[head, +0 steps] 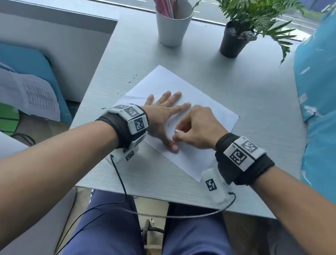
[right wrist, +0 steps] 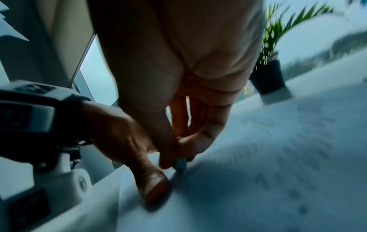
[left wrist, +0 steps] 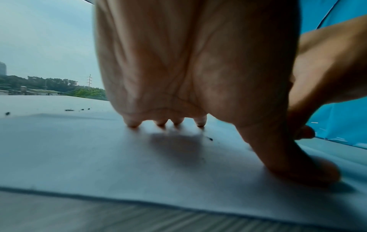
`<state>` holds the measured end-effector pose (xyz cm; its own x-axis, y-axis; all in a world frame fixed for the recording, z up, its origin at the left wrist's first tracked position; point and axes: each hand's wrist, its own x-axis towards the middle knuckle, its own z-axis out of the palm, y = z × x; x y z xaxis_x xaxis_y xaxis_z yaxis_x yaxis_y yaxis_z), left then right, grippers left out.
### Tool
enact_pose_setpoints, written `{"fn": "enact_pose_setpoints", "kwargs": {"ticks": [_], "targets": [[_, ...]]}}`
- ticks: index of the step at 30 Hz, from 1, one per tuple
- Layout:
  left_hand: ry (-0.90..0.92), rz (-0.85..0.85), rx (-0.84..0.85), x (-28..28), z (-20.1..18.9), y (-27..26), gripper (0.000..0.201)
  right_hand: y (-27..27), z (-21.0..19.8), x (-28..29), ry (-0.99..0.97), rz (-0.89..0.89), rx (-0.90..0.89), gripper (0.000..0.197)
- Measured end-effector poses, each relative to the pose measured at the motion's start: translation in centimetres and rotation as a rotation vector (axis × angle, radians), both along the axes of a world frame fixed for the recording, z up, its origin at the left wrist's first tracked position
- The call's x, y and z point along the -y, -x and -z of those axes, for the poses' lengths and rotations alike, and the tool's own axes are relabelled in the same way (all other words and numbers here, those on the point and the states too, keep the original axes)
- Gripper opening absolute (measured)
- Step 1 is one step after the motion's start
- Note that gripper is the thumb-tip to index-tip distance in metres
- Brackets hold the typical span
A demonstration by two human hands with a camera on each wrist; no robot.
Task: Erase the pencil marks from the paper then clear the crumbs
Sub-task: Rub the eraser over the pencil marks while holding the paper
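I am seeing the sheet of white paper lying flat and turned at an angle on the grey table, near the front edge. The left hand is resting on the paper's left half with its fingers spread and straight, the thumb reaching toward the near edge; in the left wrist view the fingertips are touching the sheet and the palm is arching above it. The right hand is sitting just right of the left hand, over the middle of the sheet, with its fingers curled. In the right wrist view its thumb and fingertips are pinching a small eraser, whose lower end is meeting the paper right beside the left thumb. In the head view only a pale tip of it is showing between the fingers.

I am noting dark eraser crumbs lying on the table just beyond the paper's left edge, and one crumb on the sheet near the left fingertips. I cannot make out any pencil marks with certainty; the right wrist view is blurred.

At the table's far side, a white cup holding pens is standing beside a potted plant in a black pot, both well apart from the paper.
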<state>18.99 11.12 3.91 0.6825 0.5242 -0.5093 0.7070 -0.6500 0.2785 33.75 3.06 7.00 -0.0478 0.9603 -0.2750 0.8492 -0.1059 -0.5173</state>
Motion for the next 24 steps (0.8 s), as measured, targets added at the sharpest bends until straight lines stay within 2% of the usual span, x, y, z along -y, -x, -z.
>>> {"fn": "enact_pose_setpoints", "kwargs": {"ticks": [2, 4, 5, 7, 8, 11, 12, 15, 16, 19, 20, 21, 23, 24], "targets": [[0.004, -0.004, 0.011, -0.1, -0.1, 0.0, 0.143, -1.6, 0.0, -1.1, -0.006, 0.123, -0.011, 0.009], [0.002, -0.012, 0.021, 0.0, -0.1, -0.1, 0.142, -2.7, 0.0, -1.7, -0.069, 0.243, -0.022, 0.011], [0.004, -0.015, 0.017, 0.1, -0.1, 0.0, 0.142, -2.3, 0.1, -1.4, -0.063, 0.206, -0.016, 0.011], [0.009, -0.006, 0.008, 0.1, -0.1, 0.0, 0.143, -0.6, 0.2, 0.0, -0.006, 0.013, 0.024, 0.012], [0.006, -0.003, 0.01, 0.0, 0.0, 0.0, 0.143, -0.5, 0.0, 0.2, 0.011, -0.01, 0.022, 0.011], [0.01, -0.006, 0.021, -0.1, -0.1, -0.1, 0.142, -3.1, -0.4, -1.5, -0.034, 0.214, -0.016, 0.012], [0.007, -0.008, 0.021, -0.1, -0.1, -0.1, 0.142, -3.1, -0.3, -1.6, -0.062, 0.232, -0.001, 0.012], [0.009, 0.001, 0.001, 0.0, 0.0, -0.1, 0.144, -0.2, 0.0, 0.4, 0.001, -0.018, 0.034, 0.015], [0.008, 0.002, 0.0, -0.1, 0.0, 0.0, 0.144, -0.1, -0.2, 0.6, 0.021, -0.034, 0.031, 0.013], [0.008, -0.006, 0.013, 0.0, -0.2, -0.2, 0.143, -3.1, -0.6, -1.7, -0.031, 0.22, -0.014, 0.014], [0.002, -0.01, 0.014, 0.0, -0.2, -0.2, 0.144, -3.2, -0.7, -2.0, -0.06, 0.237, 0.005, 0.015], [0.002, -0.014, 0.007, 0.1, -0.2, -0.2, 0.146, -2.6, -0.4, -1.7, -0.056, 0.186, 0.009, 0.016], [0.005, -0.014, -0.008, 0.1, -0.1, -0.2, 0.149, -0.3, -0.2, -0.1, -0.005, -0.024, 0.042, 0.017], [0.003, -0.014, -0.011, 0.1, -0.1, -0.2, 0.151, 0.0, -0.4, 0.1, 0.012, -0.054, 0.044, 0.016]]}}
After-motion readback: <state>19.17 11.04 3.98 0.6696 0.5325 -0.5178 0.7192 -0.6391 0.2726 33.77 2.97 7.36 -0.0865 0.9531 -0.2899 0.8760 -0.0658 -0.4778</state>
